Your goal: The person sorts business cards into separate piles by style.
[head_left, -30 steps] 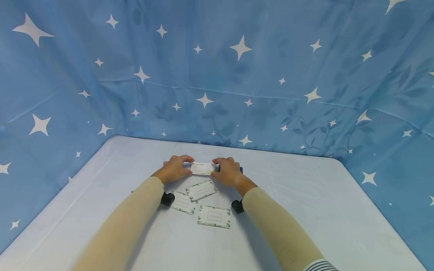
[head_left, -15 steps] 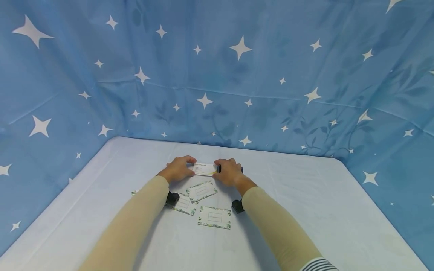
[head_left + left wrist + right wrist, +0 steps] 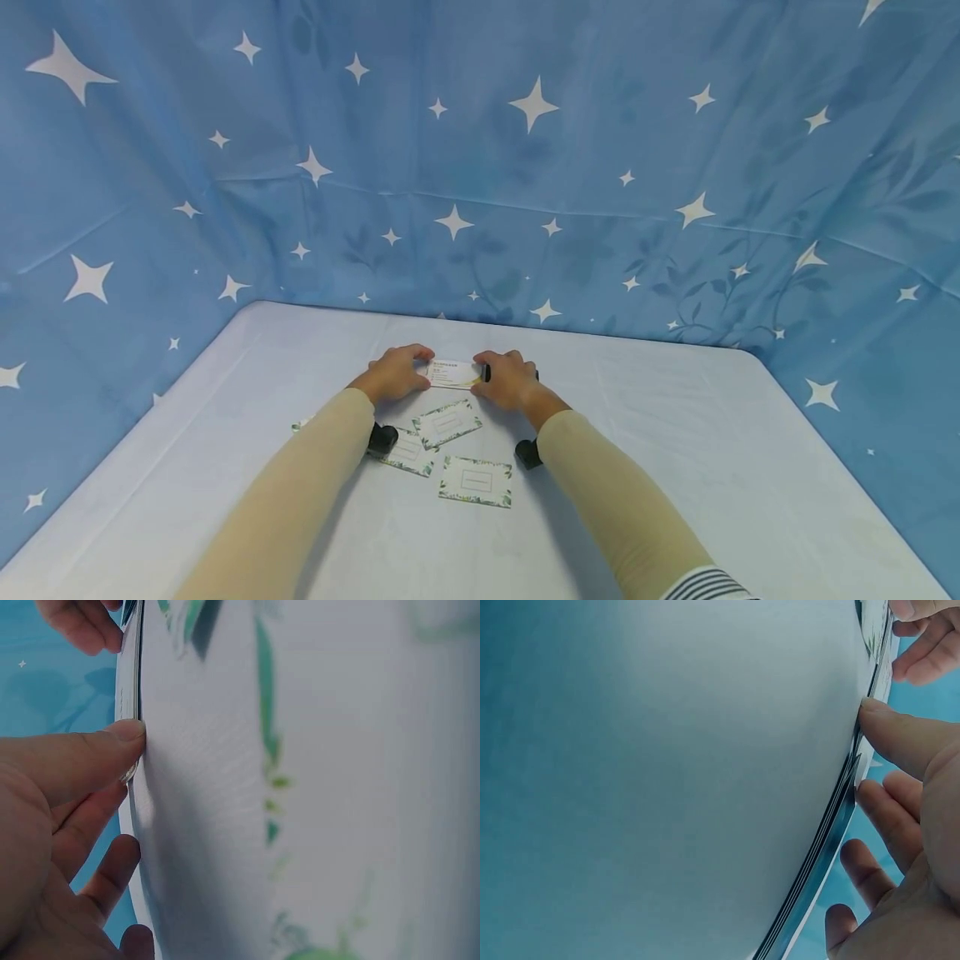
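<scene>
I pinch a little white card [image 3: 452, 374] by its two short ends, my left hand [image 3: 393, 372] on one and my right hand [image 3: 506, 378] on the other, so it stays flat just above the table [image 3: 750, 467], behind three leafy cards [image 3: 476, 481].

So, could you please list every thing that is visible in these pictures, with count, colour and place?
held card: one, white with a yellow mark, pinched between both hands at the far middle of the table
loose cards: three plain to see, white with green leafy edges, flat on the table between the forearms
table: one, pale blue-white cover
backdrop: one, blue cloth with white stars, behind and beside the table
wrist cameras: two, black, under the wrists
sleeves: two, beige
left hand: pinches the card's left end
right hand: pinches its right end
</scene>
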The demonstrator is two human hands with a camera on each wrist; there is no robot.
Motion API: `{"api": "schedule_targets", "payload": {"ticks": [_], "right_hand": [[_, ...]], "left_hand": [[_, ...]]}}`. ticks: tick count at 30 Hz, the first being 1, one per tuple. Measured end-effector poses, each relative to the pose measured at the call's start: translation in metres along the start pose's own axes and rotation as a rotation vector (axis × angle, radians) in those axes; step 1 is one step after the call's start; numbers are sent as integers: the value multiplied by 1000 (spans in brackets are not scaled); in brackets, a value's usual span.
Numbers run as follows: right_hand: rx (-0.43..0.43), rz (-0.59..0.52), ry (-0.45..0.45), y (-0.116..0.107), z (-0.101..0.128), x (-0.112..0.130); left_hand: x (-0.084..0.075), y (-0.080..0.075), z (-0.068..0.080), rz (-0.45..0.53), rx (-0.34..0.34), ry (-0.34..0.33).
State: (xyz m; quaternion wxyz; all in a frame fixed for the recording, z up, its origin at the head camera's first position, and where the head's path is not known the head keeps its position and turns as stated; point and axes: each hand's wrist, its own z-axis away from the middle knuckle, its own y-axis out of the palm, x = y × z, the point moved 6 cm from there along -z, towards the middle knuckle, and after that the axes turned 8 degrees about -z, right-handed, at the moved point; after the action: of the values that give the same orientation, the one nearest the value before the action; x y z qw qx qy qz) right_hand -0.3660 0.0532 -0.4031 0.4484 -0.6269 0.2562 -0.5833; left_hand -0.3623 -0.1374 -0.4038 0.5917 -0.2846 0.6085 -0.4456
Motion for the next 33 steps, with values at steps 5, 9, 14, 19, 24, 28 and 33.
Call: {"api": "schedule_targets", "payload": {"ticks": [5, 9, 14, 19, 24, 28, 33], "right_hand": [[14, -4, -20, -1, 2, 2], [23, 5, -24, -3, 2, 3], [34, 11, -24, -5, 1, 4], [38, 13, -27, -5, 0, 3], [33, 22, -41, -5, 1, 4], [33, -5, -48, -6, 6, 7], [97, -43, -87, -7, 19, 13]], "left_hand": [[0, 1, 0, 1, 12, -5], [-2, 0, 1, 9, 19, -4], [-2, 0, 0, 33, 16, 3], [-1, -1, 0, 58, 1, -5], [-1, -2, 1, 40, 19, -21], [-2, -6, 5, 27, 47, -24], [-4, -17, 17, 5, 44, 28]]}}
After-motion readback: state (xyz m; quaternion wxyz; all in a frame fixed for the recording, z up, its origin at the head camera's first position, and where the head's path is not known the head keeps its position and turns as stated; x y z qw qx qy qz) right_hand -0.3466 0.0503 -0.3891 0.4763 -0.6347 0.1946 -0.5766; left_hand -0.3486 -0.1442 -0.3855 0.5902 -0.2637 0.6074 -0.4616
